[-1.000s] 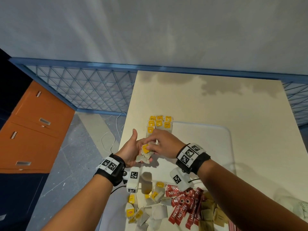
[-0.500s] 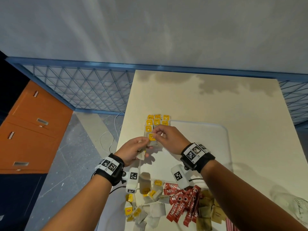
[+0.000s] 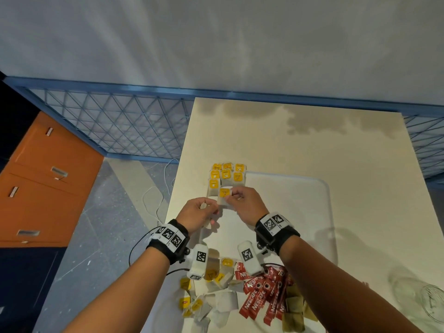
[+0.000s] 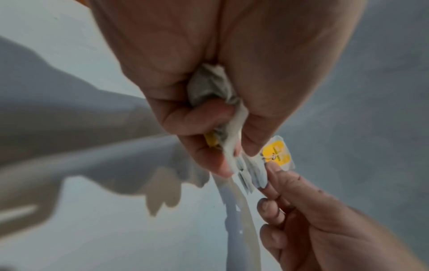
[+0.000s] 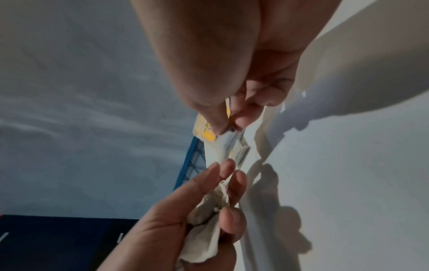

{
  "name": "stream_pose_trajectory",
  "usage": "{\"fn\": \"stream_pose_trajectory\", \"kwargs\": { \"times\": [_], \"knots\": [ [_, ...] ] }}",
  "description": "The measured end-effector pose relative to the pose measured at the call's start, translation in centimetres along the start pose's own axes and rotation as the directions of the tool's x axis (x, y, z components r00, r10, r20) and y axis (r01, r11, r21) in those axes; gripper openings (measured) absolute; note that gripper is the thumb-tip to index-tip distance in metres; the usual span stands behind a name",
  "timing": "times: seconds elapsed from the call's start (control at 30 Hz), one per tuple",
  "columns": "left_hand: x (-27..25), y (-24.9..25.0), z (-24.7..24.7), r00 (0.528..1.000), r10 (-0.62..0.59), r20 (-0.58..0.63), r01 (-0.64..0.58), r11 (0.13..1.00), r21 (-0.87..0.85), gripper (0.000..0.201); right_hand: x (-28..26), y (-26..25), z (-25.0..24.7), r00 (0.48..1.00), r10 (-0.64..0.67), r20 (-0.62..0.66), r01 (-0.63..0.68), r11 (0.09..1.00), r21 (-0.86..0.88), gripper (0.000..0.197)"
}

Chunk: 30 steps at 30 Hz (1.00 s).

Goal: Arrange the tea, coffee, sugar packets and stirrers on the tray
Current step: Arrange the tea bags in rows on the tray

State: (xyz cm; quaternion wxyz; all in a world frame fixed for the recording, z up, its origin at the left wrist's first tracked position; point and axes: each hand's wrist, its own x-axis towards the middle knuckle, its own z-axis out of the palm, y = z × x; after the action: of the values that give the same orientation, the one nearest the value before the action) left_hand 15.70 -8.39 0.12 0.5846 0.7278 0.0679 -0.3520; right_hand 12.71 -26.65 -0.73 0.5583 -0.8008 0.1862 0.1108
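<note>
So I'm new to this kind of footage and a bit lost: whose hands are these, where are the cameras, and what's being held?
No machine here: a person works bare-handed, with a camera on the head and one strapped to each wrist. The head view looks down on a cream table with a white tray. Yellow-tagged tea bags lie in rows at the tray's far left corner; loose tea bags, red coffee sticks and brown packets are piled nearest the person. The left hand holds a bunch of tea bags; the right hand pinches one tea bag by its tag end. The wrist views show those grips close up.
</note>
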Motion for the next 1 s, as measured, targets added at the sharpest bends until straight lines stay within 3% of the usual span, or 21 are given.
{"fn": "stream_pose_trajectory", "kwargs": {
  "times": [0.13, 0.5, 0.7, 0.77, 0.9, 1.0],
  "knots": [
    [1.2, 0.1, -0.2, 0.997, -0.031, -0.076, 0.027, 0.998, -0.051, 0.020, 1.4, -1.0, -0.4, 0.992, -0.005, -0.126, -0.011, 0.992, -0.130, 0.013],
    [3.1, 1.4, 0.2, 0.996, 0.001, -0.088, 0.001, 1.000, 0.018, 0.037, 3.1, -1.2, 0.8, 0.991, 0.009, -0.131, -0.062, 0.911, -0.407, 0.012],
    [2.7, 1.7, 0.2, 0.997, -0.015, -0.081, 0.017, 1.000, 0.019, 0.035, 3.1, -1.4, 1.1, 0.986, 0.044, -0.160, -0.106, 0.911, -0.398, 0.014],
    [2.4, 1.8, 0.0, 0.997, -0.052, -0.055, 0.049, 0.998, -0.047, 0.034, 2.8, -1.5, 1.0, 0.989, 0.036, -0.147, -0.089, 0.925, -0.371, 0.016],
    [1.5, 2.1, -0.7, 0.984, -0.176, 0.011, 0.166, 0.906, -0.389, 0.048, 1.2, -2.3, 0.8, 0.998, -0.008, -0.056, -0.010, 0.949, -0.314, 0.017],
    [0.6, 2.4, -1.1, 0.980, -0.193, 0.051, 0.197, 0.889, -0.413, 0.061, -0.8, -3.2, 0.4, 0.995, -0.102, -0.002, 0.099, 0.972, -0.212, 0.009]
  ]
}}
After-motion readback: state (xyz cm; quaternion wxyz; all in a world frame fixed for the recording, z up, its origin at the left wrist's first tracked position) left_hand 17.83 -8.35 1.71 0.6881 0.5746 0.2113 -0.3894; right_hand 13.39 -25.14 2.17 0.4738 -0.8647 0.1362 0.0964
